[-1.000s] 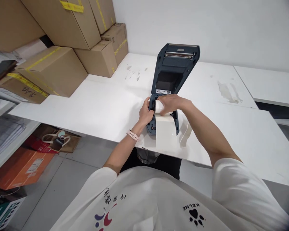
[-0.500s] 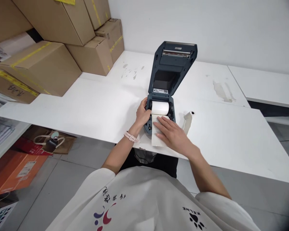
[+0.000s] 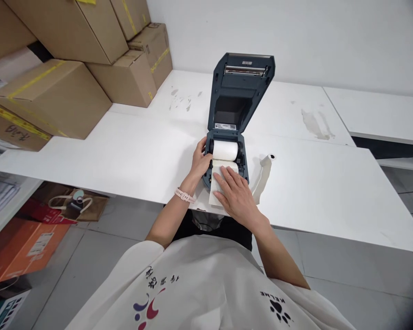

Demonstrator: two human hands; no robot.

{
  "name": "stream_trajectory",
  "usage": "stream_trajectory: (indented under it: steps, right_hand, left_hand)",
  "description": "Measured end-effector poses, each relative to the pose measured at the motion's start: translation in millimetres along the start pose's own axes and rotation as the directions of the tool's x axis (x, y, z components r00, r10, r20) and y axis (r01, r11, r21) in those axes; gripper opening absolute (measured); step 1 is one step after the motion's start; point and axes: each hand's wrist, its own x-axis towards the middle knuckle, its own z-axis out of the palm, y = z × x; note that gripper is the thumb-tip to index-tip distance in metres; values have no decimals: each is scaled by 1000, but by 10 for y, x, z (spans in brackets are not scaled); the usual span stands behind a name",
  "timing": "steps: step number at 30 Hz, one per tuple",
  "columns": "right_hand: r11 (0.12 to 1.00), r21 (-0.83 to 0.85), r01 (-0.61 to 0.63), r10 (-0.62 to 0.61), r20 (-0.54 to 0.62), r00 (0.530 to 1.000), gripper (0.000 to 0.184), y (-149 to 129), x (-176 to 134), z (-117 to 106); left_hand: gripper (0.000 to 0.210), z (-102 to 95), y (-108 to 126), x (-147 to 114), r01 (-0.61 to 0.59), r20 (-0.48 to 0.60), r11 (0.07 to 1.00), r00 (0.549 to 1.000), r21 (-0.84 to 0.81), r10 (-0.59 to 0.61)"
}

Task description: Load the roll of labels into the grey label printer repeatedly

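Note:
A dark blue-grey label printer [image 3: 241,98] stands on the table with its lid raised. Inside it sits a white label roll [image 3: 226,150], and a strip of label paper [image 3: 215,185] runs from the roll over the printer's front toward the table edge. My left hand [image 3: 201,161] grips the printer's left side, thumb over the inner rim by the roll. Flat on the strip lies my right hand [image 3: 237,195], fingers stretched out and covering part of the paper. To the right of the printer rests a small core with a curled strip of backing paper [image 3: 264,176].
Several cardboard boxes [image 3: 55,98] are stacked at the table's left. The white table [image 3: 313,192] has stained patches near the wall. Below on the left are an orange box [image 3: 27,247] and a paper bag [image 3: 94,208].
My right hand has slid slightly left and down along the label strip, and the strip's loose end now slants a little left. The left hand keeps its place on the printer.

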Motion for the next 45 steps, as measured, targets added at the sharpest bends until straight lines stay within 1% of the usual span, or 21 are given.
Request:
stream_trajectory:
  steps: [6, 11, 15, 19, 22, 27, 29, 32, 37, 39, 40, 41, 42, 43, 44, 45]
  right_hand:
    - [998, 54, 19, -19, 1, 1000, 53, 92, 38, -42]
    - [999, 36, 20, -20, 12, 1000, 52, 75, -6, -53]
    - [998, 57, 14, -14, 0, 1000, 53, 46, -11, -38]
    - [996, 86, 3, -1, -20, 1000, 58, 5, 18, -5]
    - [995, 99, -14, 18, -35, 999, 59, -29, 25, 17]
    - [998, 36, -59, 59, 6, 998, 60, -62, 28, 15]
    - [998, 3, -59, 59, 21, 998, 60, -69, 38, -2]
    - [998, -39, -48, 48, 8, 999, 57, -81, 54, -32]
    - [996, -88, -27, 27, 0, 1000, 62, -72, 7, -69]
    - [999, -54, 4, -4, -3, 1000, 60, 1, -21, -104]
    - [1000, -11, 25, -25, -12, 1000, 55, 68, -15, -136]
    - [998, 48, 46, -43, -46, 998, 49, 159, 16, -181]
    - [991, 118, 59, -46, -110, 993, 44, 273, 81, -242]
    - [980, 191, 59, -20, -200, 980, 43, 407, 188, -319]
    - [963, 266, 48, 38, -311, 950, 45, 558, 338, -411]
    - [941, 339, 18, 131, -412, 902, 51, 718, 531, -517]
  left_hand:
    - [78, 3, -15, 20, -6, -5, 1000, 1000, -4, 6]
    - [77, -3, -11, -9, -1, 16, 1000, 1000, -3, 1]
    - [73, -11, 27, -146, 67, 36, 998, 997, -14, -67]
    - [86, -14, 113, -289, 102, 68, 994, 993, -28, -100]
    - [92, -14, 151, -321, 112, 78, 993, 991, -35, -109]
    - [93, -18, 131, -288, 87, 89, 996, 992, -27, -84]
    - [95, -19, 122, -275, 93, 88, 995, 992, -34, -90]
    - [97, -18, 127, -284, 107, 81, 993, 991, -38, -104]
    - [94, -5, 143, -445, 128, 55, 992, 990, -3, -127]
    - [91, 2, 134, -555, 138, 29, 990, 990, -18, -137]
    - [90, 5, 125, -612, 145, 26, 989, 989, -31, -144]
    - [91, 6, 116, -669, 157, 27, 987, 987, -46, -156]
    - [94, 6, 107, -723, 174, 34, 983, 984, -62, -172]
    - [97, 3, 98, -774, 194, 46, 978, 980, -75, -191]
    - [101, -2, 91, -822, 215, 57, 973, 976, -84, -211]
    - [104, -9, 84, -866, 232, 66, 969, 972, -87, -227]
